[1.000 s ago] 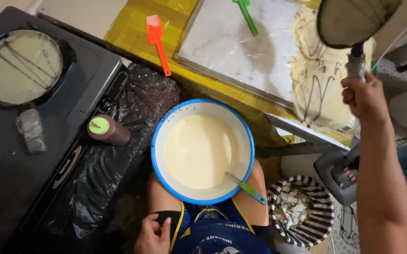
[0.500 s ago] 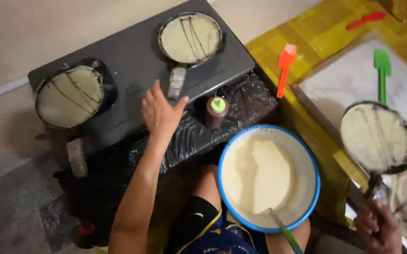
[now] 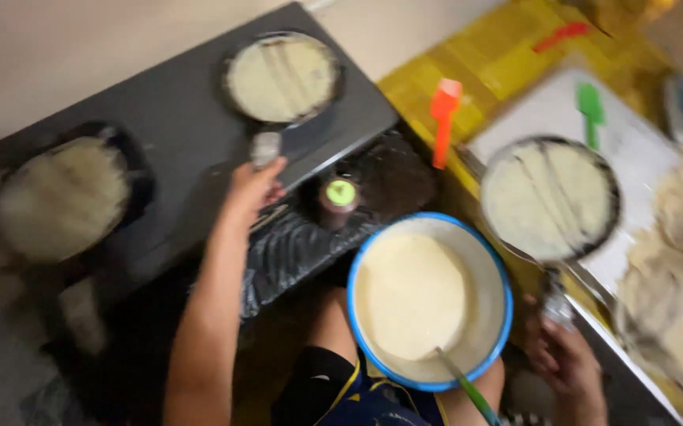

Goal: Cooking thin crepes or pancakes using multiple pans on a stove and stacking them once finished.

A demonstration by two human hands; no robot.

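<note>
Left hand (image 3: pixel 253 183) is reaching toward twelve o'clock, arm extended, fingers curling; right hand (image 3: pixel 568 364) is gripping at four o'clock.

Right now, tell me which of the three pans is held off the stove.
The pan above the white board, right of the stove; the right hand grips its handle. The other two sit on burners.

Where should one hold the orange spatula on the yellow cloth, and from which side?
Grip the orange spatula on its narrow handle, the lower end, coming from above. The wide blade is at the upper end. The handle lies flat and free on the yellow cloth, beside the pan that the right hand holds.
</note>
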